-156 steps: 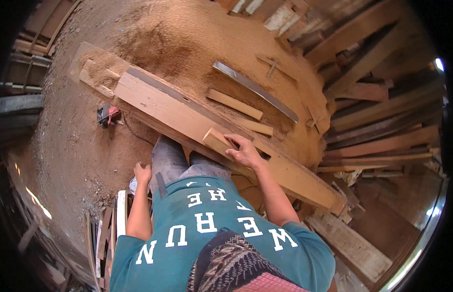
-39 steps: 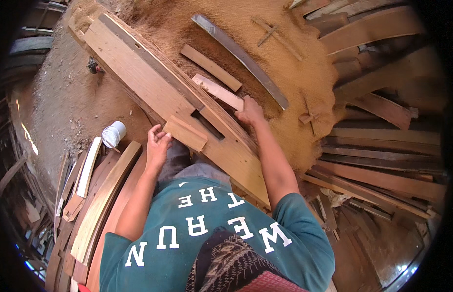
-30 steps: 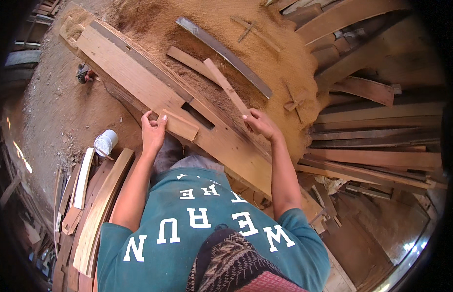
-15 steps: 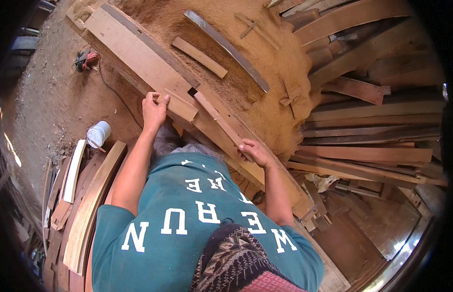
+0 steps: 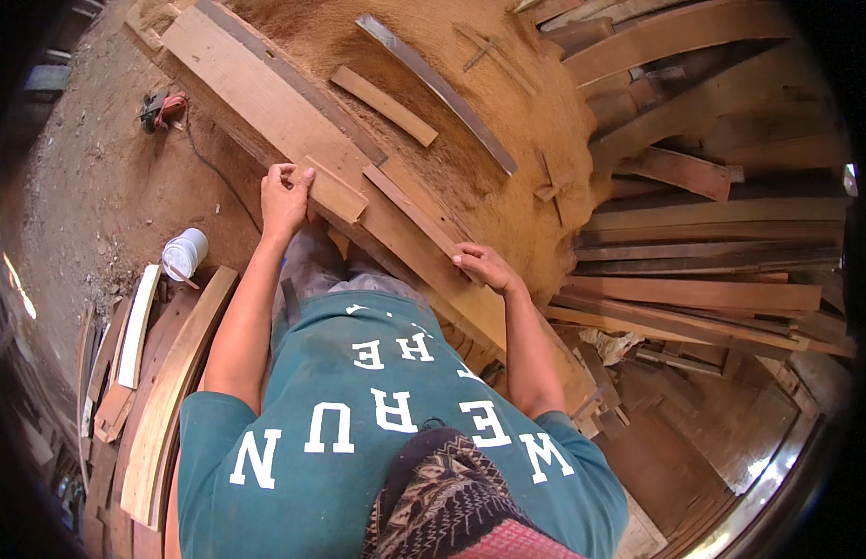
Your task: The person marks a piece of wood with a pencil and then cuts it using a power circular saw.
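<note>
My left hand [image 5: 286,197] is closed on a short flat wooden block [image 5: 336,194], its thumb on top, at the near edge of the bench. With its fingers closed at the near end of a narrow wooden strip [image 5: 407,207], my right hand [image 5: 487,266] keeps the strip lying along the bench. The strip's far end meets the end of a wide board [image 5: 256,91], beside a darker edge piece. The undersides of both held pieces are hidden.
The long wooden bench [image 5: 470,307] runs diagonally. Beyond it, sawdust carries a loose wooden slat [image 5: 385,106] and a long metal-like strip [image 5: 438,93]. Stacked planks [image 5: 712,224] fill the right. A corded red-and-black power tool [image 5: 161,111], white tub [image 5: 184,253] and curved planks [image 5: 177,401] lie left.
The narrow strip has slid up and left against the board's end, covering the dark gap there. My left hand has shifted slightly left and up with the short block.
</note>
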Available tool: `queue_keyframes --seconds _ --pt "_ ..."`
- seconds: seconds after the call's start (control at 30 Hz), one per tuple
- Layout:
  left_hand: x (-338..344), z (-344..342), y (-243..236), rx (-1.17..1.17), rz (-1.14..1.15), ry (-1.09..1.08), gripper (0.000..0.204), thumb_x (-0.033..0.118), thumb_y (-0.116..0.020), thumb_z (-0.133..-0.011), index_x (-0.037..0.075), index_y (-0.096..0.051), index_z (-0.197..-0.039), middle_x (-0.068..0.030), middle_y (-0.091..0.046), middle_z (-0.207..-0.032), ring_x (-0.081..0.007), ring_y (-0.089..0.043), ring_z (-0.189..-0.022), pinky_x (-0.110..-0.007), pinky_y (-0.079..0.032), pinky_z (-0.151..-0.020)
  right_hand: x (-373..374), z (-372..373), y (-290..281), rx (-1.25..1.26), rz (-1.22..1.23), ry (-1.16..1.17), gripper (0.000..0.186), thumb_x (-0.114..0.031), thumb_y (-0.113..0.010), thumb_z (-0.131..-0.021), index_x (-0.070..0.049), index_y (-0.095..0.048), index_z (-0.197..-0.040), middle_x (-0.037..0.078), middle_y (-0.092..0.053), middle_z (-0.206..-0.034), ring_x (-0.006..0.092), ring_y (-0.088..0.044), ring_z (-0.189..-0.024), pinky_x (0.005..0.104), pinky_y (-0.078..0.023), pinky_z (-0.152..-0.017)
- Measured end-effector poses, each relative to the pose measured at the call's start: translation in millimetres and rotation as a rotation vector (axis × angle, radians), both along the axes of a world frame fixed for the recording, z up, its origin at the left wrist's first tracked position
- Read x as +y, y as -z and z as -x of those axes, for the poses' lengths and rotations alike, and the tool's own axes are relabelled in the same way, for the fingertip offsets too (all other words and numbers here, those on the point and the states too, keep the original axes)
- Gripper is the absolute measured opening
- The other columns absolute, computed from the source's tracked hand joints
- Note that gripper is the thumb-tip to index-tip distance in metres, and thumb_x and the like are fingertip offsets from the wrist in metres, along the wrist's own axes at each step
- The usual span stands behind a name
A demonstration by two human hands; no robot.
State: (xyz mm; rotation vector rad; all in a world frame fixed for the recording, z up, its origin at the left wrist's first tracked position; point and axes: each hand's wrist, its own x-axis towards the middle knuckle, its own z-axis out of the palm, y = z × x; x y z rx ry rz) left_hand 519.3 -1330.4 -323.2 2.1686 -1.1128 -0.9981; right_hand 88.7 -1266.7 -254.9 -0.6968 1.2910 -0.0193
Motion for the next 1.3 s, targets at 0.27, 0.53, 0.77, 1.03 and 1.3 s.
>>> queue_keyframes --seconds 0.27,0.53,0.77,1.03,1.3 --pt "10 -2 11 0.14 -0.005 0.029 0.045 0.04 -0.08 -0.095 0.001 -0.071 -0.117 -0.0201 -0.067 -0.106 -0.0298 -0.068 -0.097 -0.042 -0.056 -0.088 10 3 -20 -0.068 0.1 0.083 0.054 -0.036 -0.085 -0.086 -0.006 -0.071 -0.129 0.0 -0.068 -0.108 0.011 -0.061 -0.098 0.0291 -0.049 -0.085" --pt "27 59 -4 0.248 -0.098 0.127 0.043 0.03 -0.077 -0.097 -0.003 -0.069 -0.123 -0.0204 -0.067 -0.114 -0.0259 -0.069 -0.105 -0.039 -0.057 -0.093 -82 -113 -42 0.248 0.851 -0.107 0.062 -0.04 -0.088 -0.08 0.0 -0.071 -0.124 0.018 -0.07 -0.115 0.0316 -0.068 -0.106 0.0423 -0.054 -0.095" --pt "40 13 -23 0.028 -0.097 0.111 0.041 0.025 -0.074 -0.097 0.004 -0.066 -0.132 -0.0232 -0.062 -0.129 -0.0338 -0.067 -0.116 -0.043 -0.054 -0.105 -148 -284 20 0.516 1.153 -0.222 0.051 -0.035 -0.087 -0.081 -0.002 -0.066 -0.114 0.018 -0.057 -0.123 0.0371 -0.056 -0.12 0.0514 -0.048 -0.1" --pt "78 -49 -25 -0.157 0.029 0.057 0.052 0.008 -0.07 -0.093 0.003 -0.056 -0.142 -0.0249 -0.052 -0.14 -0.0379 -0.057 -0.13 -0.044 -0.048 -0.111 -120 -243 -13 0.556 1.07 -0.464 0.076 -0.048 -0.085 -0.084 -0.006 -0.056 -0.14 0.02 -0.057 -0.134 0.0381 -0.053 -0.13 0.0565 -0.044 -0.106" --pt "-70 -48 -48 -0.684 0.418 0.757 0.072 0.005 -0.079 -0.086 0.015 -0.053 -0.152 -0.0132 -0.052 -0.15 -0.0389 -0.046 -0.144 -0.059 -0.036 -0.122 -25 -155 8 0.605 1.03 -0.596 0.06 -0.03 -0.085 -0.081 -0.002 -0.055 -0.125 0.021 -0.057 -0.12 0.0415 -0.057 -0.116 0.0538 -0.051 -0.094"
